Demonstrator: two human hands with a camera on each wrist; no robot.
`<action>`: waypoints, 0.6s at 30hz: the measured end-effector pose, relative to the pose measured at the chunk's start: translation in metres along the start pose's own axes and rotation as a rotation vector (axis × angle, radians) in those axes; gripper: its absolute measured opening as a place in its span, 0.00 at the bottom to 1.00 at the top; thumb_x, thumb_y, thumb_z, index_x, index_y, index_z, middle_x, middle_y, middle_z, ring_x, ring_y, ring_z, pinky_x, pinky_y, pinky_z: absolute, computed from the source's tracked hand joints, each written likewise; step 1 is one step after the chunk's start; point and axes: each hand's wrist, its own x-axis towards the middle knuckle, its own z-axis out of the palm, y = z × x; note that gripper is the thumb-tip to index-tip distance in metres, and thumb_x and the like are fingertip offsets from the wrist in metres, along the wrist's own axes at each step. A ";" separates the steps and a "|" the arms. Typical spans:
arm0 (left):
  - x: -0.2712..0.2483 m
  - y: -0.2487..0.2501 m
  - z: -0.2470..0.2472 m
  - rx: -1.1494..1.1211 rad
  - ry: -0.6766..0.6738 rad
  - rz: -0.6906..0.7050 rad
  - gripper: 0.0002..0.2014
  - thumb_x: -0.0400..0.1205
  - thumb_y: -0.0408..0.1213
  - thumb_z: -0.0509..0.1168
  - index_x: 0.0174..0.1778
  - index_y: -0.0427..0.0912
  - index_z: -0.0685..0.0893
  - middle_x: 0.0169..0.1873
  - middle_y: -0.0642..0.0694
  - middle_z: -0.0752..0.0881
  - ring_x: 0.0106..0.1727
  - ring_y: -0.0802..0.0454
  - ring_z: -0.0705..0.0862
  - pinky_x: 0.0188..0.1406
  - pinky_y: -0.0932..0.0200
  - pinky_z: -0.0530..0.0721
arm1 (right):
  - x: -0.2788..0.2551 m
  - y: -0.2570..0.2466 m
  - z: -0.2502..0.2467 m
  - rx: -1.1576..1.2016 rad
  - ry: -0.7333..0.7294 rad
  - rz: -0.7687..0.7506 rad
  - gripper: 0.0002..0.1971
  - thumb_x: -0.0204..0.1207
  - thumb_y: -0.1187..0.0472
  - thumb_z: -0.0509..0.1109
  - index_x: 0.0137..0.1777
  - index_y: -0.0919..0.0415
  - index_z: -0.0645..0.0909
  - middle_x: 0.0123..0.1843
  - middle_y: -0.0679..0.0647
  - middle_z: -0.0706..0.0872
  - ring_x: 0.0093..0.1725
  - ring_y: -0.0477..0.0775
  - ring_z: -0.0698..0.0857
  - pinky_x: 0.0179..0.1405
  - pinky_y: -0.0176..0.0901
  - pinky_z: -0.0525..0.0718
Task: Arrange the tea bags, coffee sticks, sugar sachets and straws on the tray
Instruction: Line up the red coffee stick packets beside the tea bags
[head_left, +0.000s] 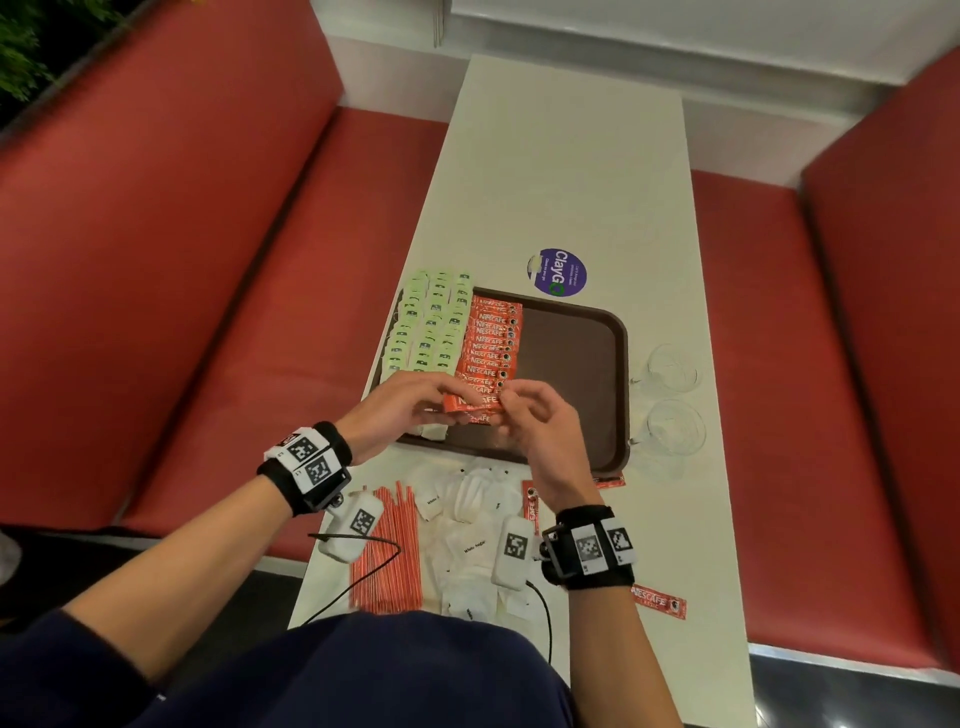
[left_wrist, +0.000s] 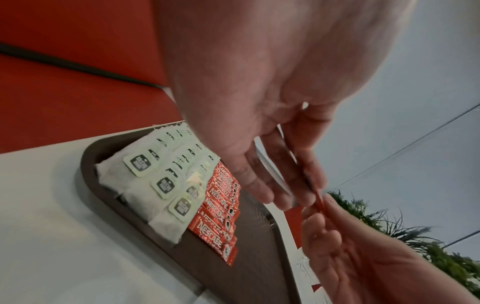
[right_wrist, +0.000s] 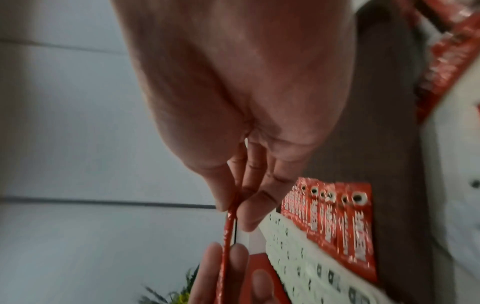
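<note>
Red foil is catching the light where both hands are meeting over the near edge of the brown tray (head_left: 597, 364): the left hand (head_left: 410, 402) is pinching one end of a coffee stick (head_left: 475, 402) and the right hand (head_left: 535, 421) is pinching the other end, so the stick is hanging crosswise just above the tray. Below it, a column of coffee sticks (head_left: 491, 343) is lying overlapped on the tray, and just to its left the pale green tea bags (head_left: 431, 327) are sitting in rows that are reaching over the tray's left rim. On the white table (head_left: 571, 182) nearer the person, a bundle of red straws (head_left: 387, 551) is lying beside a loose heap of white sugar sachets (head_left: 475, 540), and a few stray coffee sticks (head_left: 658, 601) are lying near the right wrist. Two clear glasses (head_left: 672, 395) are standing just right of the tray, with a round purple sticker (head_left: 560, 272) beyond its far edge.
</note>
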 end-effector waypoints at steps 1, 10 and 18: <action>0.000 0.001 -0.001 -0.003 0.006 -0.011 0.22 0.94 0.26 0.52 0.61 0.35 0.95 0.65 0.40 0.92 0.68 0.35 0.90 0.77 0.40 0.85 | 0.000 -0.002 -0.002 -0.056 0.018 -0.036 0.12 0.88 0.61 0.77 0.68 0.64 0.86 0.54 0.61 0.95 0.48 0.56 0.91 0.51 0.50 0.93; 0.004 -0.005 0.008 0.137 0.182 0.077 0.12 0.87 0.27 0.73 0.64 0.44 0.85 0.47 0.41 0.97 0.53 0.46 0.97 0.57 0.57 0.92 | -0.002 0.001 -0.017 -0.450 0.077 -0.152 0.08 0.84 0.55 0.82 0.60 0.48 0.91 0.50 0.45 0.98 0.56 0.46 0.96 0.65 0.58 0.92; 0.014 -0.029 0.010 0.480 0.281 0.177 0.11 0.87 0.34 0.75 0.63 0.52 0.87 0.53 0.57 0.94 0.56 0.61 0.91 0.64 0.56 0.89 | 0.015 0.019 -0.035 -0.815 0.113 -0.198 0.02 0.83 0.55 0.82 0.51 0.45 0.93 0.44 0.37 0.94 0.48 0.36 0.91 0.52 0.34 0.86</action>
